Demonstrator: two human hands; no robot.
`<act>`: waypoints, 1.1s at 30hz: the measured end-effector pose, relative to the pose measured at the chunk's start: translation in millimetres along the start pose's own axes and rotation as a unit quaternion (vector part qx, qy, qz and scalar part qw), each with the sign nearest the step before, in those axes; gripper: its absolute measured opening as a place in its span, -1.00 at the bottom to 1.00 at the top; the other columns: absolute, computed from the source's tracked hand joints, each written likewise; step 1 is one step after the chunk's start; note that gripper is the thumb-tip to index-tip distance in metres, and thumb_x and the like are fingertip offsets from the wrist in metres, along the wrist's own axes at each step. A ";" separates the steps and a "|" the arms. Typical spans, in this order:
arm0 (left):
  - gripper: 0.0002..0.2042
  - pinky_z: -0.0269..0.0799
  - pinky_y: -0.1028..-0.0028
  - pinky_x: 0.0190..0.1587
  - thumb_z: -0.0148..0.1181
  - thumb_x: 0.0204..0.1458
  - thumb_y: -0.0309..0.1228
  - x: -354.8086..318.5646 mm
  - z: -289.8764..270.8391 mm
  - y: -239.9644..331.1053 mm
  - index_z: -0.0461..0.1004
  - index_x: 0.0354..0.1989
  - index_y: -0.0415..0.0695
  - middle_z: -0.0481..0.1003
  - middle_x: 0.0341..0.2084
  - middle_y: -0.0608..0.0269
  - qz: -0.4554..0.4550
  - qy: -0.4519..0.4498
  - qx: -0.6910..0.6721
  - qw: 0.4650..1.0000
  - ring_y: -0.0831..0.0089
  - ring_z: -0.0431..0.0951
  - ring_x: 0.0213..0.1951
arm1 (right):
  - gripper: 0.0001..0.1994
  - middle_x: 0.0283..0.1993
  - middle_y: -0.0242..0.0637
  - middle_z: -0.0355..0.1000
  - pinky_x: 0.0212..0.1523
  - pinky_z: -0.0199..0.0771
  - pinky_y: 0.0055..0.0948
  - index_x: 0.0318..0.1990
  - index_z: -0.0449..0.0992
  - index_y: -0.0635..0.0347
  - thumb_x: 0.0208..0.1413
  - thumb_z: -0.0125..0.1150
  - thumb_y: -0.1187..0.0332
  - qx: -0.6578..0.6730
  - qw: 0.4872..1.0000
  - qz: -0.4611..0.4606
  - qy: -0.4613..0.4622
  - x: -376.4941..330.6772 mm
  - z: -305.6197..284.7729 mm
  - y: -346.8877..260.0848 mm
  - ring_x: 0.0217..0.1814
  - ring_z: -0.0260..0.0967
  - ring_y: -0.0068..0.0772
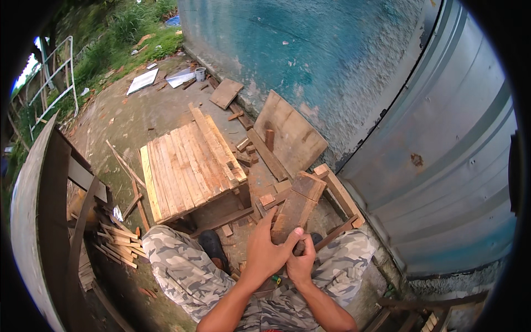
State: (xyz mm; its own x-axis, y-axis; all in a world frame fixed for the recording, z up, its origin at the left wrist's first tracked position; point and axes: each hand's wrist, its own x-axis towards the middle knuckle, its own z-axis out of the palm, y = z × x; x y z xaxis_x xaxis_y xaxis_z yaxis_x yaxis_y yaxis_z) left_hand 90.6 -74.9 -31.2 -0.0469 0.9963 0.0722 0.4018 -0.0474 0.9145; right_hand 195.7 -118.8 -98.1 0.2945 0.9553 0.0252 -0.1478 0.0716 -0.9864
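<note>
A thick brown wooden block (296, 207), with a line across its upper part, is held tilted up in front of my knees. My left hand (265, 243) grips its left side, fingers along the edge and thumb across the lower end. My right hand (301, 260) is closed around the bottom end, its fingertips partly hidden by the left thumb and the block. Just beyond my left knee stands a low slatted wooden table (182, 169). A longer wooden strip (210, 141) lies along the right side of its top.
Wood offcuts (271, 155) and a plywood sheet (290, 133) lie by the blue wall (298, 61). A corrugated metal sheet (437, 149) rises at right. Thin sticks (119, 243) are piled at left beside a curved panel (33, 221). A wooden frame (343, 196) sits near my right knee.
</note>
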 end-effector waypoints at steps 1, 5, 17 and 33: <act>-0.29 0.38 0.27 0.17 0.40 0.07 -0.09 -7.7 1.8 -4.5 0.33 0.29 -0.30 0.49 0.04 -0.16 -0.022 -0.010 -0.049 0.998 0.11 0.53 0.08 | -0.66 -0.26 -0.47 0.41 -0.23 0.36 -0.57 -0.12 0.41 0.21 0.08 0.49 0.39 -0.026 1.000 0.002 0.009 -1.7 1.2 0.2 -0.22 0.32 -0.66; -0.38 0.39 0.29 0.14 0.34 0.13 -0.12 -10.7 14.8 -18.1 0.37 0.24 -0.30 0.52 0.00 -0.10 -0.071 -0.003 -0.113 0.991 0.24 0.52 0.05 | -0.74 -0.28 -0.44 0.41 -0.33 0.37 -0.59 -0.11 0.39 0.22 0.16 0.38 0.48 -0.090 0.993 -0.068 0.022 -1.6 4.0 2.8 -0.31 0.33 -0.66; -0.29 0.48 0.12 0.03 0.32 0.06 0.06 139.9 -71.9 -48.8 0.44 0.21 -0.29 0.54 -0.10 -0.23 0.147 0.046 0.217 0.964 -0.12 0.58 -0.05 | -0.17 -0.26 -0.25 0.54 -0.16 0.48 -0.52 0.53 -0.31 0.43 0.23 0.05 0.54 -0.004 0.992 -0.054 -0.111 5.4 -17.9 -23.5 -0.29 0.46 -0.48; -0.28 0.42 0.12 0.09 0.07 0.13 0.24 244.2 -128.7 -144.7 0.51 0.08 -0.28 0.57 -0.08 -0.19 0.044 -0.058 0.287 0.955 -0.08 0.57 -0.03 | -0.25 -0.43 -0.21 0.59 -0.27 0.59 -0.43 0.39 0.09 0.65 0.00 0.18 0.59 -0.243 0.909 -0.256 -0.223 18.7 -34.2 -20.1 -0.43 0.60 -0.31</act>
State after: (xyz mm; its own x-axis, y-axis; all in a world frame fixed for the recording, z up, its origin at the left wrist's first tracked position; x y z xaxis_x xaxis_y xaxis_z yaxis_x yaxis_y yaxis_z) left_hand -96.8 166.0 -94.5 0.0994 0.9930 0.0639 0.8363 -0.1182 0.5353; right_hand 236.5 -112.1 -83.4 -0.2202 0.8615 0.4574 0.3667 0.5077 -0.7796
